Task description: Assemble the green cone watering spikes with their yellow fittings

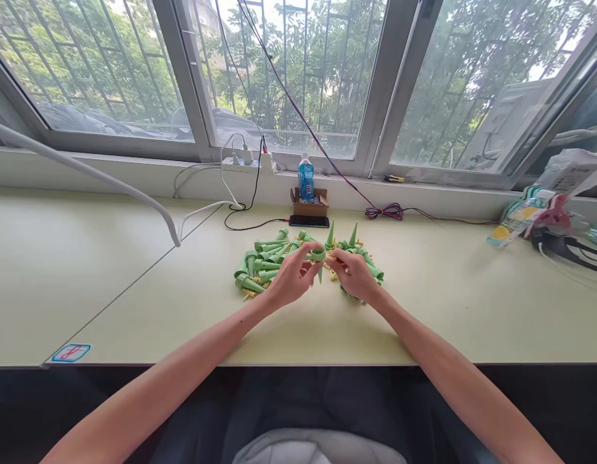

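My left hand (pixel 293 276) grips a green plastic cone spike (pixel 318 256) by its round, open collar, thumb on one side and fingers on the other. Its pointed tip hangs downward. Close against the collar's right side, my right hand (pixel 355 277) pinches a small yellow piece (pixel 331 258), mostly covered by the fingertips. To the left of my left hand lies a pile of similar green spikes (pixel 262 264), with small yellow pieces (pixel 249 294) among them. More green spikes (pixel 373 265) lie beyond and beside my right hand, two of them standing tip up.
Behind the piles, a black phone (pixel 309 222) lies before a small cardboard box (pixel 310 205) and a blue bottle (pixel 305 177). Coiled wires (pixel 392 211) rest near the sill. A white tube (pixel 109 183) arches over the left side. Bagged items (pixel 521 216) sit far right.
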### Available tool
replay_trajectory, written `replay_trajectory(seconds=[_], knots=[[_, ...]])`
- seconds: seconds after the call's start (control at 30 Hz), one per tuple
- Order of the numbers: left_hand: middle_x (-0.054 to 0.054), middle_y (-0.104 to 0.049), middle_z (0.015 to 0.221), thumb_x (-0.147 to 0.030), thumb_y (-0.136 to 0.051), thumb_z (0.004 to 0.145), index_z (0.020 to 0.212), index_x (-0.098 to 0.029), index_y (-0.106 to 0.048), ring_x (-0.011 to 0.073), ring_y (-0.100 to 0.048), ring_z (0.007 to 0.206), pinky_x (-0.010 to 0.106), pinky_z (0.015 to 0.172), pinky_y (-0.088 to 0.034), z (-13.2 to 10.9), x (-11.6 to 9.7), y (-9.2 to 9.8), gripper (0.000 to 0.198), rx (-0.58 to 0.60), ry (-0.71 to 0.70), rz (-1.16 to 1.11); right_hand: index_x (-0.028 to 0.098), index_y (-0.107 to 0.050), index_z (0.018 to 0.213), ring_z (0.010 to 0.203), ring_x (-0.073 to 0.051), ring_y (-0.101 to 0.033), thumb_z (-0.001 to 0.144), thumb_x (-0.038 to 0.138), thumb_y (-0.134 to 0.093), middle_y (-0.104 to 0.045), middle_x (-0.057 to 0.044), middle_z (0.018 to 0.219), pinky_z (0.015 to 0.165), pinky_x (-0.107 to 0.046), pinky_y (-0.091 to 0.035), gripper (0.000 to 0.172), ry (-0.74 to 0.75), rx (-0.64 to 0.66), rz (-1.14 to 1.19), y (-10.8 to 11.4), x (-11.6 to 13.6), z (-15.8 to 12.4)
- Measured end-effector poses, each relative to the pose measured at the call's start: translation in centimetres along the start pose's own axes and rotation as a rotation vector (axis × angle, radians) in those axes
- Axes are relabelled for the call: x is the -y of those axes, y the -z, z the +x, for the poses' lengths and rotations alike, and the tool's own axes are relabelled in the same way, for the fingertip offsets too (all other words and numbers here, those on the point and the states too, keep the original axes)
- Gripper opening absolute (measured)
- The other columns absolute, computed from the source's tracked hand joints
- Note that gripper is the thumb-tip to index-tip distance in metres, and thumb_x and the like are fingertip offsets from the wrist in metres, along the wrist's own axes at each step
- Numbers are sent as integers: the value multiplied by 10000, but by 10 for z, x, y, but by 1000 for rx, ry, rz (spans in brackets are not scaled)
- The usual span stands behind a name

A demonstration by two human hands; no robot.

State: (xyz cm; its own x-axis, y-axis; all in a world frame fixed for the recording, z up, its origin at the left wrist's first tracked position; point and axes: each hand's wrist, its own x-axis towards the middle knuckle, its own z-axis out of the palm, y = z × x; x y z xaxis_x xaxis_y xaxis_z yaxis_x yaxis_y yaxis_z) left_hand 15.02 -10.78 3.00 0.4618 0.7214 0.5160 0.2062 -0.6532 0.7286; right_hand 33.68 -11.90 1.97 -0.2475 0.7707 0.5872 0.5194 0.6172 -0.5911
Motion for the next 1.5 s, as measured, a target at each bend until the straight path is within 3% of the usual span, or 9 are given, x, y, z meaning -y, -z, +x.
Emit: replay_trajectory(seconds=[0.07,0.13,0.27,0.4,0.5,0.6,0.9,1.13,1.5], knots=[[66,-534,1111,-402,-549,904,1192,-243,-442,44,-570,525,178,434,-468,0,-3,0,346,-32,48,-50,197,-485,740,557,-108,-360,965,389,-426,-460,19,632,535,-223,-333,301,3,-24,1,0,1,0],[75,-515,1156,-448,-567,887,1198,-250,-410,46,-582,531,169,398,-451,2,-5,0,401,-75,84,-133,196,-502,751,560,-106,-368,967,397,-424,-477,15,644,543,-222,-346,305,5,-53,0,1,1,1],[28,-574,815,-551,-510,890,882,-157,-521,77,-554,484,189,374,-437,7,-5,2,394,-135,184,-338,193,-545,787,553,-105,-358,970,404,-425,-470,15,642,524,-217,-345,304,16,-90,-6,2,0,0],[48,-539,571,-646,-424,887,578,-118,-544,111,-523,441,226,373,-419,9,-7,4,622,20,386,-502,189,-585,829,577,-109,-407,973,393,-427,-534,-8,685,530,-217,-358,296,55,-108,-25,3,0,0],[82,-587,594,-689,-380,878,598,-100,-595,119,-530,446,232,387,-409,9,-8,5,688,147,495,-583,188,-612,861,605,-119,-467,968,382,-441,-597,-32,733,540,-223,-372,280,87,-94,-43,3,1,0],[97,-616,643,-697,-388,870,660,-92,-634,119,-534,467,230,396,-405,9,-7,5,686,201,540,-617,186,-631,882,627,-132,-510,965,382,-448,-623,-49,754,539,-228,-378,281,91,-72,-49,3,1,-1],[74,-607,751,-629,-486,870,826,-92,-643,103,-533,488,239,423,-421,7,-6,8,562,242,475,-657,180,-616,864,549,-101,-409,969,364,-426,-544,-7,670,530,-217,-360,285,66,-46,-14,4,2,0],[70,-605,801,-597,-512,873,841,-116,-560,101,-553,505,223,412,-429,7,-8,9,485,248,427,-612,186,-598,854,554,-105,-410,960,384,-438,-505,6,641,526,-214,-348,276,40,-40,-12,4,-1,-1],[37,-574,793,-541,-535,885,1080,-137,-546,92,-567,505,197,397,-456,5,-5,8,450,233,316,-477,193,-585,841,564,-112,-420,958,387,-442,-540,-2,662,550,-223,-374,268,31,-19,-4,4,-1,-1]])
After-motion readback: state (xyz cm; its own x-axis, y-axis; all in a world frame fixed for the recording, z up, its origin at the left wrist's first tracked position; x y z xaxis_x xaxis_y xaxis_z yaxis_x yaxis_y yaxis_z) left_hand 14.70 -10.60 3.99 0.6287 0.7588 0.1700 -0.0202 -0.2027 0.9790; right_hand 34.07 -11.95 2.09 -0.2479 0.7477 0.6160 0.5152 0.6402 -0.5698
